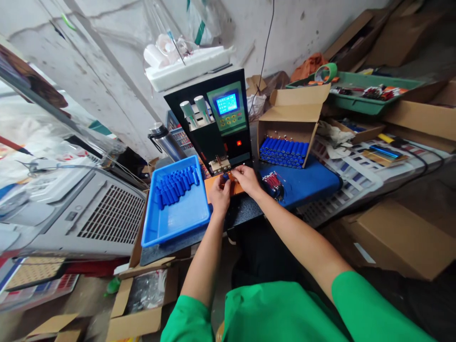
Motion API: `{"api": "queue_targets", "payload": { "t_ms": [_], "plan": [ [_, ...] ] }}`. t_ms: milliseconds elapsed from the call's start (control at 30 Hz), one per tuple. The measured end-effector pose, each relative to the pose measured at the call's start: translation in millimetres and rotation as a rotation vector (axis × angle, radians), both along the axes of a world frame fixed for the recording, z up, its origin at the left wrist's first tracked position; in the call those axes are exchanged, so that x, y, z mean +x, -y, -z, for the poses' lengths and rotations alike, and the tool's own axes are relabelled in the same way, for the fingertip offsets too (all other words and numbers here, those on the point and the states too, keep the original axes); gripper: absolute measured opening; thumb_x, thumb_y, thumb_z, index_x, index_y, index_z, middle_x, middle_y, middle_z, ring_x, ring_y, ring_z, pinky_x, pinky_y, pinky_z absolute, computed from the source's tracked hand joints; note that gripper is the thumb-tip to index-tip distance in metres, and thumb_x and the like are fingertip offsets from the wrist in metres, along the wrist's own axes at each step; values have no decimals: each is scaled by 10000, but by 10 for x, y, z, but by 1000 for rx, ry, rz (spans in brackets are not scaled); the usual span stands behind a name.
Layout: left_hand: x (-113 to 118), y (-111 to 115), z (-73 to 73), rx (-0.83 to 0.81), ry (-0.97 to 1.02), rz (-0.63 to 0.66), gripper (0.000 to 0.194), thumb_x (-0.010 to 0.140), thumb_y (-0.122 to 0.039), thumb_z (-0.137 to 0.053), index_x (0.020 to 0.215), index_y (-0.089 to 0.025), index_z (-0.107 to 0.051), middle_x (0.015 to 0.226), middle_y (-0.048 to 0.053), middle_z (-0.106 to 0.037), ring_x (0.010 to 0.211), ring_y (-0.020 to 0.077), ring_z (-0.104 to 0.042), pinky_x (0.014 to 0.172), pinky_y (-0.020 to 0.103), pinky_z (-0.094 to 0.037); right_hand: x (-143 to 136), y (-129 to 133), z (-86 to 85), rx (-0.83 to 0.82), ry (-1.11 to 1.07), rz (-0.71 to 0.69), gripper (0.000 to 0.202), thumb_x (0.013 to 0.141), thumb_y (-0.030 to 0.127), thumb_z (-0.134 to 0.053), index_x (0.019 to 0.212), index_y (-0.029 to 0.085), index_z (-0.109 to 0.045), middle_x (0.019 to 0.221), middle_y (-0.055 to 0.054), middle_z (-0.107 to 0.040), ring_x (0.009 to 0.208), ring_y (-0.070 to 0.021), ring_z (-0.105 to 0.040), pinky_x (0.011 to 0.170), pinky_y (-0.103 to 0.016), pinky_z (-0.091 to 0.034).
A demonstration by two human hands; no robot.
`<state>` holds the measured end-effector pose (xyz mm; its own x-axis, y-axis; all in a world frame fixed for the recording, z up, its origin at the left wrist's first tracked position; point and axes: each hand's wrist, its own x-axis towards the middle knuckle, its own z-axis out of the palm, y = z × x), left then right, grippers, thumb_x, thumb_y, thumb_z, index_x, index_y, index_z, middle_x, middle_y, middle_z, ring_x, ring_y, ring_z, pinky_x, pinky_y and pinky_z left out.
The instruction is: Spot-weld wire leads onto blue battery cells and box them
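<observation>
— Under the welder's tip, what do we have?

— We see a blue cell (225, 176) on the orange pad (235, 187), pinched between both hands: left hand (219, 194) curled at its near end, right hand (245, 179) gripping from the other side.

— And around us?

— Just behind stands the black welding machine (217, 124); to the left lies a blue tray (178, 213) of cells, to the right a cardboard box (288, 126) stacked with more.

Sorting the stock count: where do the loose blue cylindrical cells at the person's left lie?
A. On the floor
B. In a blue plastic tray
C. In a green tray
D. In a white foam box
B: the blue cylindrical cells lie in the shallow blue plastic tray, left of the left hand.
</observation>
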<state>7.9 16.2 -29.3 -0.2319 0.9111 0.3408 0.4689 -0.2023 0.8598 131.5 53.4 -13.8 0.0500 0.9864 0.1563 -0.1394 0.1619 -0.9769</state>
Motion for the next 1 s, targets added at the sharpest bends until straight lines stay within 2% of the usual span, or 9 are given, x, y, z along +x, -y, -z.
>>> {"api": "queue_targets", "payload": {
  "t_ms": [267,567,1000],
  "plan": [
    [5,8,-7,9,-5,2,247,893,-321,-644,1103,-208,-710,942,50,-750,750,166,-666,752,303,-534,-81,-45,-12,14,78,-38,173,805,348,-623,752,184,-643,755,-32,-706,724,-182,-651,669,-269,-475],
    [2,-9,20,2,1,7,243,899,-327,-627,1098,-213,-707,920,47,-743,753,169,-667,717,287,-533,-84,-49,-17,9,175,5,136,800,318,-647,764,187,-658,797,-45,-731,774,-202,-670,718,-285,-503],
    [23,-2,8,-18,-28,-27,188,897,-340,-631,1035,-228,-694,856,23,-719,723,162,-655,688,271,-510,-73,-34,-64,24,212,-2,109,835,259,-634,772,173,-655,809,-49,-737,774,-191,-669,700,-266,-488]
  ]
}}
